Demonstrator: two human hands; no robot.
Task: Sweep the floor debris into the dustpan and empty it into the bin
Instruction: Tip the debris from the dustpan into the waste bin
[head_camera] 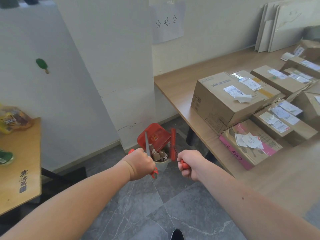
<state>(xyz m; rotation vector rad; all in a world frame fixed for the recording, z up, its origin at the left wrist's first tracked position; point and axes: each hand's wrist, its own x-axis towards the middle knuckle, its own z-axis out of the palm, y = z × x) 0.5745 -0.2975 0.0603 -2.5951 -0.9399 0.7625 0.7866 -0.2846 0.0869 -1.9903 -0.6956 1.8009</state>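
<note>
the bin (160, 164) is mostly hidden behind the left hand (142, 161) and the dustpan (155, 135); only a pale strip of its wall shows, just beside the left knuckles. the broom (173, 144) is blurred, and its bristles cannot be made out. a dark shoe (177, 234) is cut off by the bottom edge.

the bin holds torn cardboard scraps (160, 154), heaped up to its rim. the red dustpan is tilted above it, its open mouth down over the scraps.

the left hand's fingers are clamped around the dustpan's grey handle (147, 144), which runs up from the fist to the pan; a red end sticks out below the fist. the right hand (189, 166) is a closed fist on the broom's red grip, the broom standing up just right of the bin. both hands are near the bin, 1 on each side.

the floor (173, 205) is grey tile. a bench (173, 80) on the right carries taped boxes (223, 99); another bench (20, 161) is at the left.
</note>
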